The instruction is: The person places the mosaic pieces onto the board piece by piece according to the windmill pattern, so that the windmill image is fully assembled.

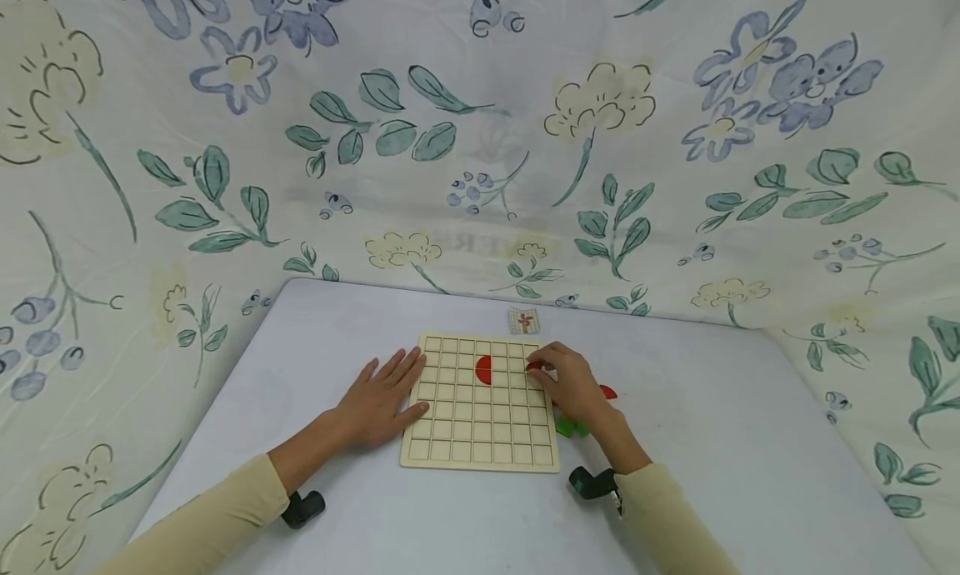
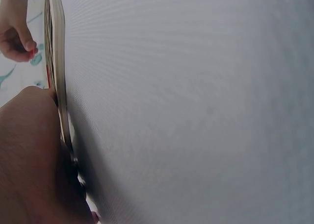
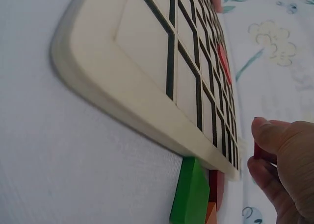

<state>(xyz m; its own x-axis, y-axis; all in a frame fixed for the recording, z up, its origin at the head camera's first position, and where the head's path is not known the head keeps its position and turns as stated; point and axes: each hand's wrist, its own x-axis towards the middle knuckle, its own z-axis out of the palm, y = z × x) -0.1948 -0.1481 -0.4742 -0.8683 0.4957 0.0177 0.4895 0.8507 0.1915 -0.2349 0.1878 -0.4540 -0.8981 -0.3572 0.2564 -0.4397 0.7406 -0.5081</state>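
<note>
A pale wooden grid board (image 1: 480, 465) lies on the white table. My left hand (image 1: 378, 400) rests with fingers spread at its left edge, thumb over the rim. Above the board's right edge, my right hand (image 1: 570, 383) pinches a small red piece (image 3: 257, 149) between thumb and fingertips; the fingers hide part of it. Red pieces (image 1: 484, 370) form a half disc across two cells in the board's upper middle. By the right edge lie green blocks (image 3: 190, 189), a dark red piece (image 3: 217, 185) and an orange piece (image 3: 211, 214), partly hidden by my right hand in the head view.
Behind the board lies a small card (image 1: 524, 321) with a red pinwheel pattern on a grid. Another red piece (image 1: 608, 392) sits to the right of my right hand. A flower-printed cloth (image 1: 495, 142) hangs behind the table and on both sides.
</note>
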